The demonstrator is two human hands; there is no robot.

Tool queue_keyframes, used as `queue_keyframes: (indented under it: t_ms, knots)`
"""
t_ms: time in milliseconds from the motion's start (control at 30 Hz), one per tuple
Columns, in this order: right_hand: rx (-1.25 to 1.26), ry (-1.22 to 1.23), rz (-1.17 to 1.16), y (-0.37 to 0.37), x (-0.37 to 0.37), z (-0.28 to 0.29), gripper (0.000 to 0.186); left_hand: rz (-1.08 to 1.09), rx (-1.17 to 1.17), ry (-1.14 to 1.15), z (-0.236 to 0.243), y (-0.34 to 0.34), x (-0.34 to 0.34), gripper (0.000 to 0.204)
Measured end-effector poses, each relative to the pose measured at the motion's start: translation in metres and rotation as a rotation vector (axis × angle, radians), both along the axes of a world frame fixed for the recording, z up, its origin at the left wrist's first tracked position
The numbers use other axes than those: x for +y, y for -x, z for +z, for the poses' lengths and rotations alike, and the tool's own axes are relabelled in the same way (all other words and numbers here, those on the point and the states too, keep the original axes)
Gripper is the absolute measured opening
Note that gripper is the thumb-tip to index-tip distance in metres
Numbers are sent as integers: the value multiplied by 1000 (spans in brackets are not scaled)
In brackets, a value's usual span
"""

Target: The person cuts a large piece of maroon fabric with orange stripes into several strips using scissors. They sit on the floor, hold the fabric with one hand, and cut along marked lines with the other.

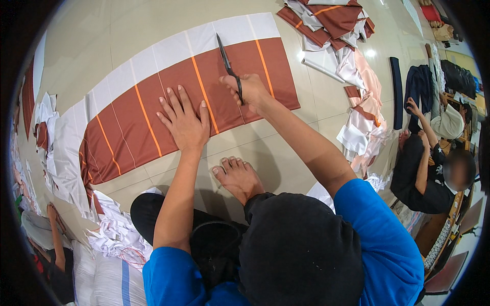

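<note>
Brown-and-white fabric (171,74) lies on the tiled floor (117,35), probably light, soft and slippery, best pressed flat; my left hand (188,125) spreads over it, my right hand (249,91) grips black scissors (223,53).

Floor (326,99) brightly, evenly lit | glare spots (371,52) reflected to the right of and beyond right hand (248,91) | soft shadows (268,159) cast bodyward of left hand (188,121) | both hands sharply rendered | straight lines bowed, rim blackened by fisheye | detail far leftward of hands perhaps blurred
</note>
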State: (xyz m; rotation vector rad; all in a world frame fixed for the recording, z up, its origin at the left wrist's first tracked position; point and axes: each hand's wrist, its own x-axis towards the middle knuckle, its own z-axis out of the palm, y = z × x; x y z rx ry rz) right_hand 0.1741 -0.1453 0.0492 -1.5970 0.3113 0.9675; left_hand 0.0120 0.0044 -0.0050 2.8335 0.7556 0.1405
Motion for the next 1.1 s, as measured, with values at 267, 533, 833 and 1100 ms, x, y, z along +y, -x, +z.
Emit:
queue_keyframes:
  t_ms: [267,533,833,1100]
  knots:
    - [1,-34,-4,-10,7,1,34,0,-1,8,0,0,0,84]
    - [-16,-6,6,-12,8,-2,33,-1,-7,3,-3,1,1,84]
    - [9,-36,-3,-20,13,10,29,1,-6,4,-1,0,0,84]
    - [-9,-42,-4,-24,18,7,28,-4,-14,3,-2,1,1,84]
